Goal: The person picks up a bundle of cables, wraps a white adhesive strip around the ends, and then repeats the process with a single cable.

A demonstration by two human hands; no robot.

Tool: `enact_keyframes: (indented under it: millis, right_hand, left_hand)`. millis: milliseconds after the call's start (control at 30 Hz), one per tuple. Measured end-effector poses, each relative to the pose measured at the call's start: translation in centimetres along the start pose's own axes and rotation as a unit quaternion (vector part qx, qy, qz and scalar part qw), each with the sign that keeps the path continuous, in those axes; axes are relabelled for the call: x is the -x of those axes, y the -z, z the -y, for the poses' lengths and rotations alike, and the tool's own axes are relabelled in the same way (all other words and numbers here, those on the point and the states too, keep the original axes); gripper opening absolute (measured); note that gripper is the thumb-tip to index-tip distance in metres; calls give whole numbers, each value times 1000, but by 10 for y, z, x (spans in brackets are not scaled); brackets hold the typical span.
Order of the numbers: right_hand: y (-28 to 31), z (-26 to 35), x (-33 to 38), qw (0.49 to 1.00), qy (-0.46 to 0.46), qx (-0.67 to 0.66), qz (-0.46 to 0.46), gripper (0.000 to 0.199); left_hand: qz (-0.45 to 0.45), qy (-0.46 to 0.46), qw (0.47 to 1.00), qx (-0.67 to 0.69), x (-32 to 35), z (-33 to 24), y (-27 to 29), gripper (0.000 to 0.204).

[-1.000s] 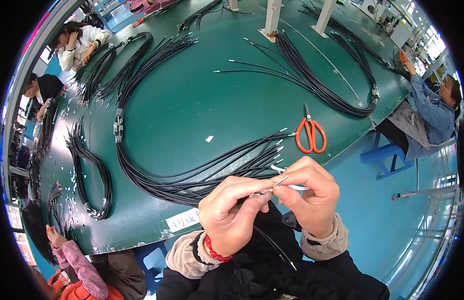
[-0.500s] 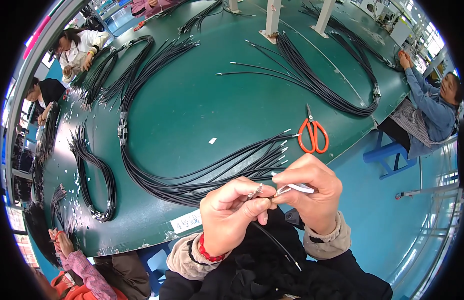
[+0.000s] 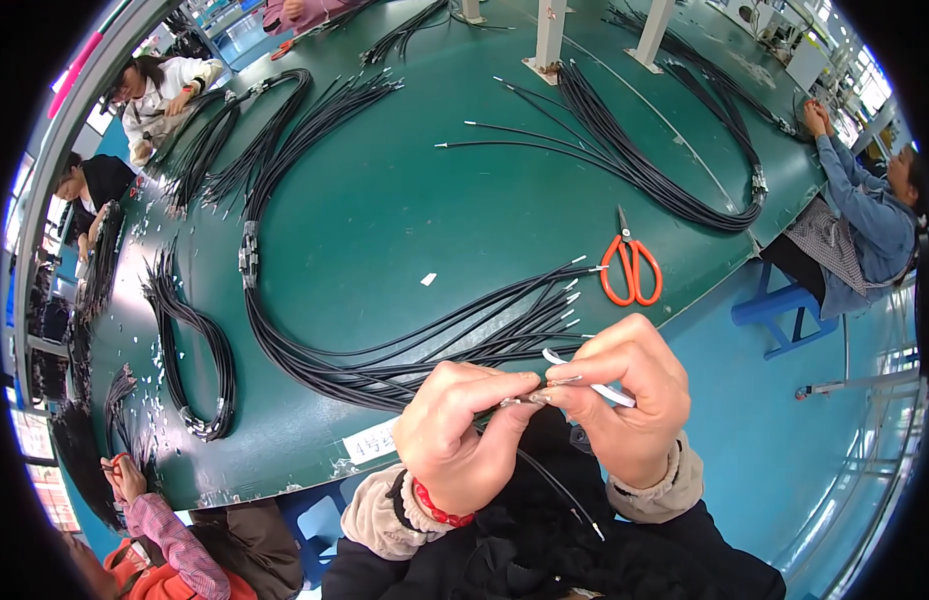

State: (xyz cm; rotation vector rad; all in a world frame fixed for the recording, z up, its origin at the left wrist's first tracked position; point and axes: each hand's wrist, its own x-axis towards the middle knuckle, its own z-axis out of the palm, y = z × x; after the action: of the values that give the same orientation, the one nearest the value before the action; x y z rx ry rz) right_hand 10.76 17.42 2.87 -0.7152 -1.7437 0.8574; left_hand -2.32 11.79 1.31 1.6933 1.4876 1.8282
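In front of my chest, my left hand is closed in a pinch on the end of a black cable, whose other part hangs down over my dark clothes. Fingertip to fingertip with it, my right hand pinches a small metallic piece at the cable's end. A narrow white strip also sits between the right fingers. The small parts at the fingertips are partly hidden. Just beyond my hands lie the white-tipped ends of a long black cable bundle on the green table.
Red-handled scissors lie near the table's right edge. Further cable bundles are spread about, near white posts. A white label is on the near edge. Co-workers sit at left and right, one on a blue stool.
My left fingers have rolled over the cable end, covering more of the metal piece. My right fingers have shifted slightly, and the white strip now slants across them.
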Motion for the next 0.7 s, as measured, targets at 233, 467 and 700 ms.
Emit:
enact_keyframes:
  millis: [233, 467, 700]
  right_hand:
    - [4, -7, -3, 999, 31, -8, 18, 16]
    - [11, -11, -15, 993, 44, -54, 93, 15]
    - [10, -4, -10, 996, 42, -17, 75, 19]
  left_hand:
    - [-5, 96, 992, 77, 3, -2, -2, 19]
    - [117, 186, 948, 229, -7, -1, 9, 12]
    - [115, 61, 989, 75, -9, 3, 8, 16]
